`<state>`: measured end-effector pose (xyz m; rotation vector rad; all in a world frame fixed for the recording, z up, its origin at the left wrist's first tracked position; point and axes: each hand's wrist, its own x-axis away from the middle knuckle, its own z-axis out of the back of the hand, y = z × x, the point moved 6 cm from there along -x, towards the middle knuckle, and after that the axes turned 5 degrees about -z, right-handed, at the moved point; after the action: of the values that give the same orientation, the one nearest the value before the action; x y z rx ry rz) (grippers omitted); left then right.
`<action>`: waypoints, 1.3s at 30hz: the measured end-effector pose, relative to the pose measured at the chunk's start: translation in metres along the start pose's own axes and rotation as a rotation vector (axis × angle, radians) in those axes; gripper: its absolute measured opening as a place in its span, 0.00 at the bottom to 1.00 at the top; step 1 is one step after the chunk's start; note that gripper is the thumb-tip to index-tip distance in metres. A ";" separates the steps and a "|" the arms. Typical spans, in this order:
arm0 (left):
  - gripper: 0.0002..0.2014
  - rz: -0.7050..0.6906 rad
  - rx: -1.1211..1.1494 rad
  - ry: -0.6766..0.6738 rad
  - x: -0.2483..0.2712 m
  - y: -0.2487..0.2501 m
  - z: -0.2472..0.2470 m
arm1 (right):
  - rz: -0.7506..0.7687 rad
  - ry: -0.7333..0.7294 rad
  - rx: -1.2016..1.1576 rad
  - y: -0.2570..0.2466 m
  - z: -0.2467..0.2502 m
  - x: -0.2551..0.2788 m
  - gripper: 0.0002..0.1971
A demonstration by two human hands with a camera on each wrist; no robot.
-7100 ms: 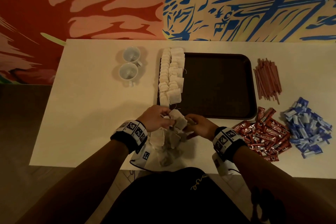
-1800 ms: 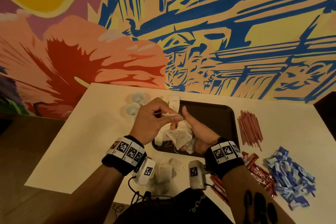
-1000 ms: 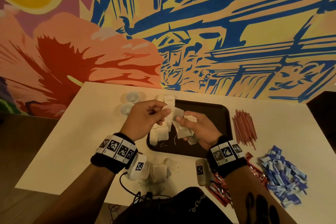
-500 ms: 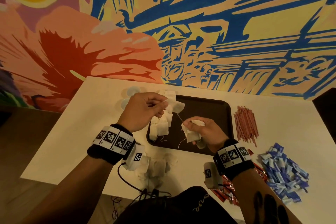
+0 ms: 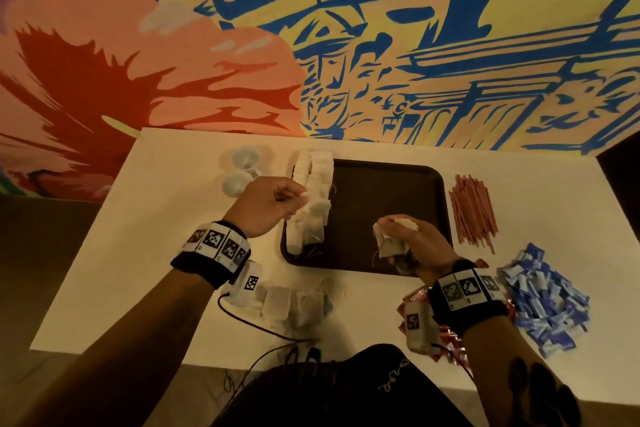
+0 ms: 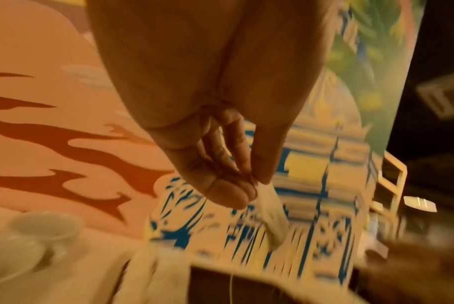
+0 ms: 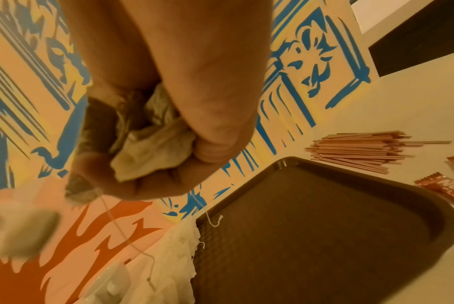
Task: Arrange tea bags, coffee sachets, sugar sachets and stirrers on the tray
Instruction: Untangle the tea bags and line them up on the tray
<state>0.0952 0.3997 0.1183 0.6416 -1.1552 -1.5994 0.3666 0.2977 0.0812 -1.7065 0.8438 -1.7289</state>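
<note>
The fingers (image 6: 228, 191) of the left hand (image 5: 266, 204) pinch the top of one tea bag (image 6: 271, 218) between the thumb and the first fingers, and the bag hangs down from them. This hand is up in the air over the left edge of the dark brown tray (image 5: 388, 218). Right under it is a long row of tea bags (image 5: 311, 198) that lies along the left side of the tray, each one partly on top of the next. The right hand (image 5: 412, 246) is a closed fist around a crumpled bunch of tea bags (image 7: 153, 152). Some bags stick out past the thumb and thin white strings (image 7: 127, 232) dangle down from them. This hand is above the near right part of the tray. The middle of the tray is bare. The tray sits on a white table (image 5: 145, 253). More tea bags (image 5: 294, 305) lie in a loose pile on the table near the person, just in front of the tray. To the right of the tray is a heap of thin reddish stirrers (image 5: 472, 215). Nearer the person, past the right wrist, are red coffee sachets (image 5: 446, 340), partly hidden by the arm. Beside them is a pile of blue sugar sachets (image 5: 540, 298). Two small white cups (image 5: 242, 170) stand to the left of the tray, close to the far end of the row. Both wrists wear black bands with black and white square marks (image 5: 218, 246). Behind the table is a wall painted in orange, red, yellow and blue (image 5: 381, 45).
</note>
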 end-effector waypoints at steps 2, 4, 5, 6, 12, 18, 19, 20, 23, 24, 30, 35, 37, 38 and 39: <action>0.05 0.017 -0.138 -0.087 -0.010 -0.031 -0.010 | -0.015 0.030 0.003 0.006 0.000 -0.002 0.13; 0.06 0.004 -0.282 -0.163 -0.018 -0.058 -0.021 | -0.031 0.047 -0.015 0.012 -0.001 -0.003 0.12; 0.07 -0.002 -0.352 -0.201 -0.022 -0.069 -0.028 | -0.038 0.055 -0.023 0.015 -0.001 -0.003 0.12; 0.08 0.002 -0.409 -0.238 -0.025 -0.081 -0.034 | -0.046 0.066 -0.028 0.018 -0.001 -0.003 0.12; 0.08 0.082 -0.621 -0.433 -0.040 -0.126 -0.068 | -0.088 0.114 -0.064 0.033 0.001 0.000 0.15; 0.09 0.010 -0.761 -0.414 -0.059 -0.128 -0.078 | -0.123 0.138 -0.093 0.041 0.003 0.008 0.15; 0.09 0.000 -0.786 -0.409 -0.061 -0.128 -0.078 | -0.120 0.142 -0.102 0.041 0.003 0.009 0.15; 0.09 -0.014 -0.806 -0.400 -0.062 -0.127 -0.079 | -0.114 0.146 -0.113 0.041 0.002 0.011 0.14; 0.10 -0.060 -0.855 -0.347 -0.062 -0.123 -0.079 | -0.094 0.153 -0.126 0.040 0.001 0.014 0.14; 0.11 -0.073 -0.862 -0.326 -0.062 -0.121 -0.078 | -0.092 0.149 -0.124 0.040 0.000 0.014 0.14; 0.08 -0.071 -0.827 -0.296 -0.051 -0.122 -0.075 | -0.081 0.131 -0.133 0.039 0.002 0.016 0.14; 0.05 -0.074 -0.863 -0.419 -0.032 -0.132 -0.084 | -0.062 0.111 -0.169 0.041 0.004 0.018 0.20; 0.08 -0.074 -0.891 -0.494 -0.026 -0.133 -0.091 | -0.058 0.107 -0.183 0.043 0.005 0.018 0.21; 0.09 -0.070 -0.902 -0.530 -0.023 -0.134 -0.095 | -0.055 0.105 -0.188 0.043 0.006 0.018 0.20; 0.10 -0.065 -0.911 -0.555 -0.020 -0.135 -0.098 | -0.051 0.103 -0.185 0.044 0.006 0.018 0.20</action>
<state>0.1281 0.3855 -0.0461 -0.3844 -0.6322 -2.1840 0.3708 0.2554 0.0593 -1.7838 1.0434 -1.8344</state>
